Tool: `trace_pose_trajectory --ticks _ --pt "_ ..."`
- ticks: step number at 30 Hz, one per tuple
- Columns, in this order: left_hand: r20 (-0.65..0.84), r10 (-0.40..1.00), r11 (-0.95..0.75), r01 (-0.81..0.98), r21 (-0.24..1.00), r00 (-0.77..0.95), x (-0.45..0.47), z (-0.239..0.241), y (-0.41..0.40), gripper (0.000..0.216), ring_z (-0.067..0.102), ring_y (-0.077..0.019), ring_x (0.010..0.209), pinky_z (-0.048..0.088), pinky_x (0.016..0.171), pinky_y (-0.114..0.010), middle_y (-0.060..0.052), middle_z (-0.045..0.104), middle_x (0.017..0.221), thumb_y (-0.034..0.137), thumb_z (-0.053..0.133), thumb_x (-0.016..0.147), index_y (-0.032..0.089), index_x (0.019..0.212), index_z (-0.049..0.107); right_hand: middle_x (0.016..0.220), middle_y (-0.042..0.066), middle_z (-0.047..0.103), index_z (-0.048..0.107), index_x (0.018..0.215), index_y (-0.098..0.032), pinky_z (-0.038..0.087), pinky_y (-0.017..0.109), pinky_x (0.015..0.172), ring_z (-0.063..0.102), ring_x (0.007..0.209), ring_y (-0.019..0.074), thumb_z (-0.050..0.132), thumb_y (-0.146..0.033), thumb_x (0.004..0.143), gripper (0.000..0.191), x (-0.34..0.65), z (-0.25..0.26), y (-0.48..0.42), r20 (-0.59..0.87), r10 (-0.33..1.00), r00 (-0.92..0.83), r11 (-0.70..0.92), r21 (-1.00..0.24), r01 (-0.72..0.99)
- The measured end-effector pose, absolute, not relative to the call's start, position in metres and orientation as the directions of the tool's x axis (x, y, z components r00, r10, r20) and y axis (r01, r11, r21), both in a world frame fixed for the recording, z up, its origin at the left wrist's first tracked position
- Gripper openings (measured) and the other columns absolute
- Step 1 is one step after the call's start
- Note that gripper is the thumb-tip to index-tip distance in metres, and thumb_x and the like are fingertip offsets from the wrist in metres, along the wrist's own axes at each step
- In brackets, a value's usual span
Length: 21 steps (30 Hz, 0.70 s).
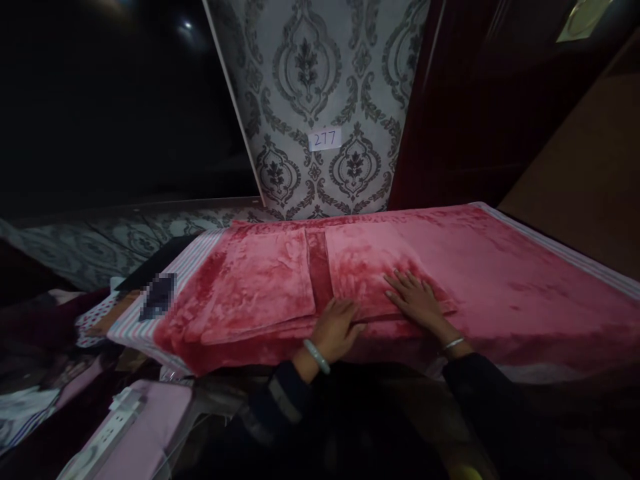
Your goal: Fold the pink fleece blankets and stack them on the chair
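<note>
Dark sleeves [285,400] are nearest, leading up to your two hands, which are apart from each other. Your right hand [416,300] is spread flat, fingers pointing up and left, on the right panel of a folded pink cloth [265,283]. Your left hand [337,327] bends over that panel's near edge, beside the darker strip between the two panels; you cannot tell whether it pinches the fabric. The folded cloth's long axis runs left to right, its near edge facing you. It lies left of middle on a plush pink cover [500,273] with striped ends, spread over the counter. A power strip [107,430] sits on a pink pad [150,427] at lower left. Behind are patterned wallpaper [305,73], a paper marked 277 [325,139] and a big dark screen [115,100].
</note>
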State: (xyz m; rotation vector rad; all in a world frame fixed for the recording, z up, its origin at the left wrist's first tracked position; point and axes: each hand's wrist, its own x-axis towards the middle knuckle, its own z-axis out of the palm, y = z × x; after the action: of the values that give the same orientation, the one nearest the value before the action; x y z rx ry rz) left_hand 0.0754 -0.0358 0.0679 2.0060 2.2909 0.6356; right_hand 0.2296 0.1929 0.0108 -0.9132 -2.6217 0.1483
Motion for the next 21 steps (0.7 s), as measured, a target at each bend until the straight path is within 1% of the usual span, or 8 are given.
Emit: trace_pose_trajectory --ticks 2,5,8,11,13,17,19,21 --pt "0.334 0.919 0.092 0.936 0.341 -0.212 0.059 0.079 -0.059 0.046 0.050 -0.0249 0.143 0.033 0.124 -0.052 -0.013 0.061 0.147 0.032 0.042 0.104 0.022 0.146 0.056 0.156 0.010 0.052 0.056 0.148 -0.031 0.036 0.069 0.113 0.044 0.146 0.0361 0.035 -0.051 0.104 0.053 0.221 0.015 0.184 0.326 0.625 -0.709 0.781 -0.248 0.574" --pt "0.411 0.808 0.348 0.904 0.248 -0.423 0.034 0.086 -0.078 0.052 0.040 -0.0325 0.150 0.027 0.124 -0.060 -0.019 0.050 0.156 0.031 0.043 0.102 0.015 0.151 0.050 0.158 0.012 0.049 0.051 0.153 -0.028 0.036 0.064 0.115 0.040 0.148 0.0344 0.036 -0.044 0.104 0.053 0.196 0.028 0.151 0.415 0.576 -0.704 0.816 -0.253 0.519" --pt "0.349 0.775 0.523 0.844 0.114 -0.527 0.027 0.072 -0.081 0.061 0.035 -0.0414 0.151 0.027 0.121 -0.067 -0.023 0.044 0.159 0.036 0.056 0.097 0.011 0.153 0.048 0.162 0.011 0.042 0.048 0.155 -0.028 0.033 0.064 0.116 0.033 0.152 0.0352 0.043 -0.039 0.102 0.054 0.170 0.035 0.107 0.413 0.489 -0.768 0.872 -0.200 0.448" --pt "0.285 0.806 0.536 0.844 0.024 -0.519 0.034 0.048 -0.081 0.063 0.036 -0.0420 0.150 0.028 0.121 -0.066 -0.024 0.045 0.158 0.036 0.059 0.095 0.011 0.152 0.049 0.161 0.010 0.045 0.053 0.151 -0.028 0.029 0.066 0.117 0.035 0.150 0.0364 0.045 -0.036 0.101 0.051 0.158 0.029 0.078 0.362 0.440 -0.822 0.898 -0.156 0.412" --pt "0.299 0.808 0.528 0.849 0.017 -0.508 0.038 0.036 -0.082 0.062 0.036 -0.0416 0.150 0.029 0.121 -0.065 -0.025 0.045 0.158 0.034 0.058 0.096 0.010 0.152 0.049 0.161 0.010 0.045 0.054 0.151 -0.028 0.028 0.067 0.118 0.038 0.149 0.0360 0.043 -0.035 0.102 0.051 0.158 0.022 0.072 0.363 0.440 -0.821 0.898 -0.148 0.415" --pt "0.338 0.838 0.409 0.903 0.130 -0.428 0.038 0.032 -0.098 0.062 0.034 -0.0388 0.152 0.033 0.120 -0.064 -0.022 0.041 0.162 0.032 0.059 0.094 0.014 0.153 0.048 0.159 0.012 0.046 0.054 0.151 -0.025 0.029 0.065 0.118 0.038 0.149 0.0356 0.042 -0.037 0.102 0.051 0.158 0.017 0.070 0.350 0.474 -0.808 0.880 -0.191 0.434" --pt "0.342 0.868 0.287 0.925 0.247 -0.361 0.030 0.040 -0.113 0.056 0.039 -0.0326 0.151 0.034 0.121 -0.059 -0.016 0.046 0.160 0.031 0.056 0.095 0.021 0.150 0.052 0.158 0.014 0.048 0.053 0.152 -0.023 0.029 0.064 0.118 0.039 0.149 0.0354 0.043 -0.039 0.103 0.053 0.151 0.023 0.063 0.330 0.478 -0.814 0.877 -0.237 0.419" --pt "0.399 0.841 0.221 0.905 0.363 -0.365 0.012 0.055 -0.133 0.047 0.046 -0.0270 0.147 0.034 0.123 -0.055 -0.011 0.055 0.153 0.032 0.051 0.098 0.026 0.144 0.059 0.161 0.014 0.044 0.048 0.156 -0.024 0.030 0.062 0.119 0.036 0.151 0.0343 0.044 -0.041 0.103 0.056 0.139 0.031 0.049 0.334 0.448 -0.829 0.887 -0.282 0.365"
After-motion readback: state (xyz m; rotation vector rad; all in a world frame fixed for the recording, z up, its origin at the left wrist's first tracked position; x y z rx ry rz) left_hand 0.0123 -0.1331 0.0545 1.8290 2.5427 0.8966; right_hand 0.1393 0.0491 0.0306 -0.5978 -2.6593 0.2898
